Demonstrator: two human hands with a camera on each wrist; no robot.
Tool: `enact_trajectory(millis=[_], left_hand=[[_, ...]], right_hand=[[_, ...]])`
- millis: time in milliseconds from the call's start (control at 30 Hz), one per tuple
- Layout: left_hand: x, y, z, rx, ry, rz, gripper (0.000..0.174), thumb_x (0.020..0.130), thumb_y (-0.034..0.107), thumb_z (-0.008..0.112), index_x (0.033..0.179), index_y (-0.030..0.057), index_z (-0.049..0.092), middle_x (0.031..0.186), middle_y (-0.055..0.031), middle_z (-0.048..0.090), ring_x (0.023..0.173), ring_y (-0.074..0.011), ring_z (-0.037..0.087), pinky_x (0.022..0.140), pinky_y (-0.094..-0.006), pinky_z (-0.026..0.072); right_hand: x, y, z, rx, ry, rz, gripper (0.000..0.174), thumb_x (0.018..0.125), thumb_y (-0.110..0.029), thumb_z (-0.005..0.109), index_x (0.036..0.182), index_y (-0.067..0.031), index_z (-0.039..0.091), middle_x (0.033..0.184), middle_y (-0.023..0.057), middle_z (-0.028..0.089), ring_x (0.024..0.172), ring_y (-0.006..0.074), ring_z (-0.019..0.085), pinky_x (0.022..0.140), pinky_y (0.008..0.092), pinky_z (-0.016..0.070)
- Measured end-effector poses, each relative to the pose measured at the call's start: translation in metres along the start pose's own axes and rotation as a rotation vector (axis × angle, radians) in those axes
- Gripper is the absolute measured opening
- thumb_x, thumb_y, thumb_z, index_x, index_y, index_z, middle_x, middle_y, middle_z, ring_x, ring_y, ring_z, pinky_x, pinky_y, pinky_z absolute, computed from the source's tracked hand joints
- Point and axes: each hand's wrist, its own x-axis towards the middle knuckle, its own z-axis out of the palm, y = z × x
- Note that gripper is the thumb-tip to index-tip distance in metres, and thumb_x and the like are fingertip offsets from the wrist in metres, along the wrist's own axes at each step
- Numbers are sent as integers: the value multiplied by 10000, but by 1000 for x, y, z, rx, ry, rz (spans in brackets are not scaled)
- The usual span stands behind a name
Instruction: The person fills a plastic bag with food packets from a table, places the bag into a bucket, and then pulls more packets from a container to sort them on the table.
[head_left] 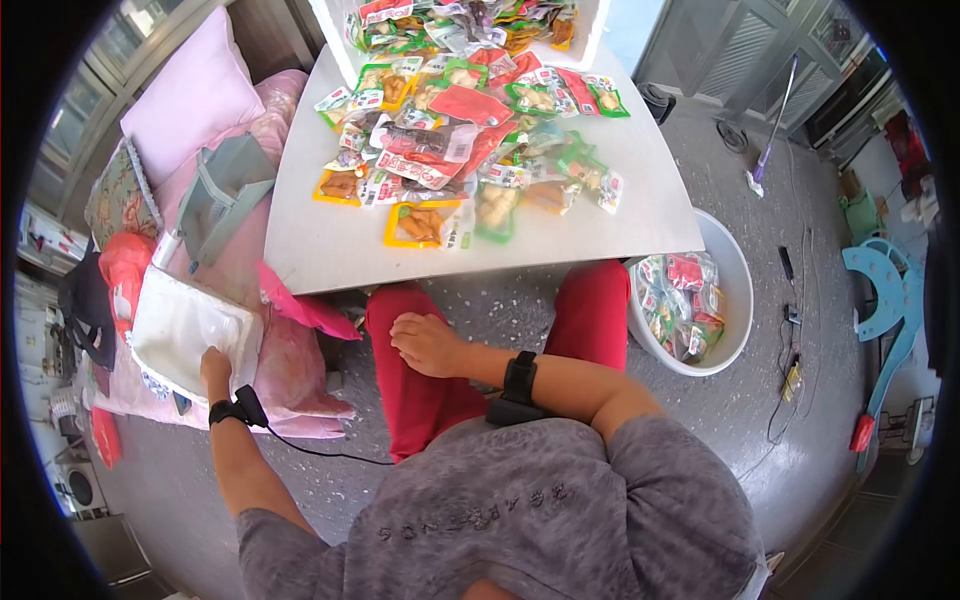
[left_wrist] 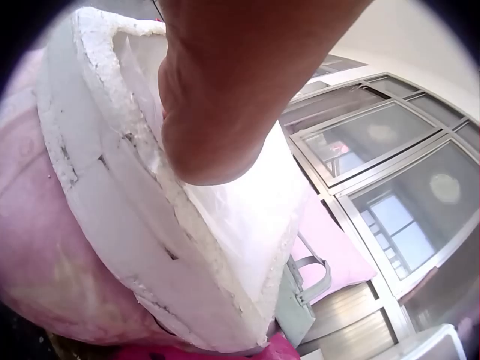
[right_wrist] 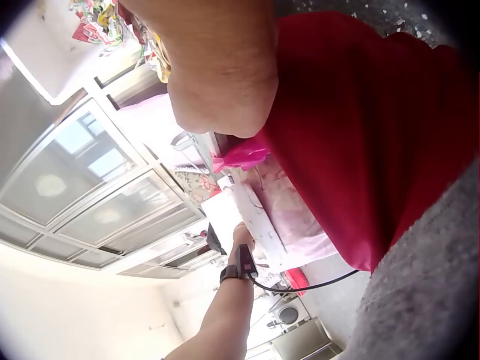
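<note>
My left hand reaches over the near rim of a white foam box, its fingers mostly hidden from sight. In the left wrist view the heel of that hand hangs over the box's crumbly rim, and a clear plastic lining shows inside. I cannot tell whether its fingers pinch anything. My right hand lies above my thigh in red trousers, fingers loosely curled and holding nothing. Many sealed snack packets are heaped on the white table ahead.
Another white foam box full of packets stands at the table's far end. To the right, a white tub on the floor holds more packets. A grey-green plastic basket and a pink pillow lie on the pink-covered bed at left.
</note>
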Motion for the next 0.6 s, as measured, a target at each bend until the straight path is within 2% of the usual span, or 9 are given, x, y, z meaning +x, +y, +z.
enact_trajectory(millis=[200,267,367,467,600], left_hand=[[12,-22,7,-342,19,80,337,687,285,478,821,-19,537,813,-229,551,796,-374,517,695,-401,402],[17,-33,16,-294,7,82,345,688,292,482,827,-19,539,812,-236,549,801,-375,516,696,-404,402],[14,-32,19,-227,51,82,305,701,254,468,822,-14,547,804,-240,547,791,-376,518,695,-415,404],[15,-30,21,-149,44,65,261,708,206,447,807,-13,549,803,-237,548,786,-372,521,694,-417,407],[10,-22,12,-96,37,31,228,700,162,430,785,-16,544,799,-234,550,784,-370,523,695,-411,410]], right_hand=[[1,1,-5,-16,-25,-27,106,620,-107,530,714,-61,523,834,37,516,881,210,468,578,338,397],[2,0,-3,-34,-5,-37,97,616,-104,528,701,-60,520,823,39,513,884,212,469,571,340,404],[1,1,-3,1,-141,26,152,644,-98,530,786,-45,523,896,57,505,934,228,449,652,343,392],[1,0,-4,-16,-130,19,155,641,-101,532,785,-45,523,895,59,505,933,228,449,650,341,395],[3,-1,-3,-32,-18,-32,100,602,-102,531,691,-57,519,827,40,507,871,213,468,578,335,404]])
